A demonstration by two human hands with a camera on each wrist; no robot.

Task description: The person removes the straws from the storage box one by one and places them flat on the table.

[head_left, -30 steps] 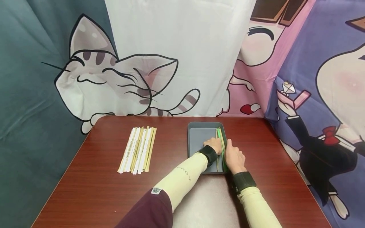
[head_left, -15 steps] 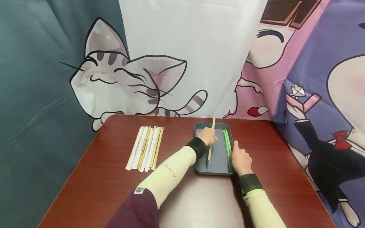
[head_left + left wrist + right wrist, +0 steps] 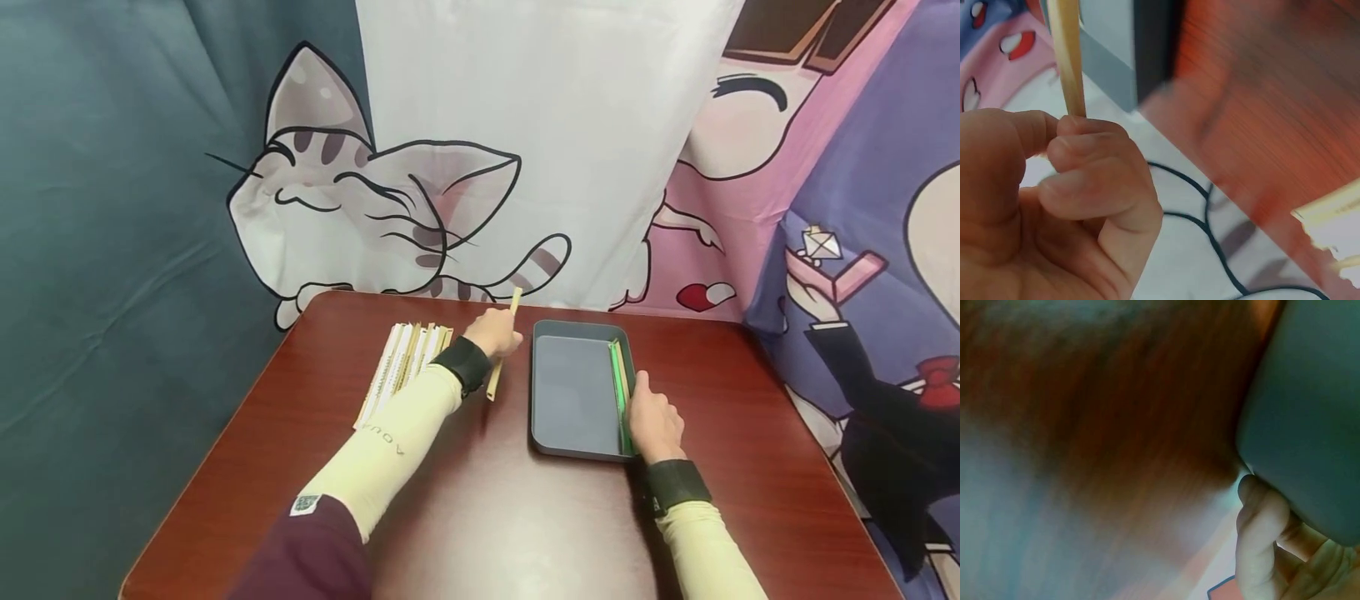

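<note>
My left hand (image 3: 493,332) pinches a slim tan paper-wrapped stick (image 3: 494,385) above the table, between the tray and the row of sticks. In the left wrist view, thumb and curled fingers close on the stick's end (image 3: 1069,62). A grey rectangular tray (image 3: 573,400) lies to its right. Along the tray's right inner wall rest a green stick (image 3: 619,379) and a tan one (image 3: 622,367). My right hand (image 3: 656,423) grips the tray's right edge, thumb along the rim; the right wrist view shows its fingers bent against the tray's outside (image 3: 1310,425).
White and tan wrapped sticks (image 3: 390,375) lie side by side in a row at the left, partly hidden by my left forearm. The reddish-brown table (image 3: 480,500) ends at a patterned cloth (image 3: 585,150) behind. Dark cords (image 3: 1210,231) show in the left wrist view.
My left hand has lifted the tan stick out of the tray and carried it left, past the tray's left edge. The right hand stays at the tray. The head view has turned left.
</note>
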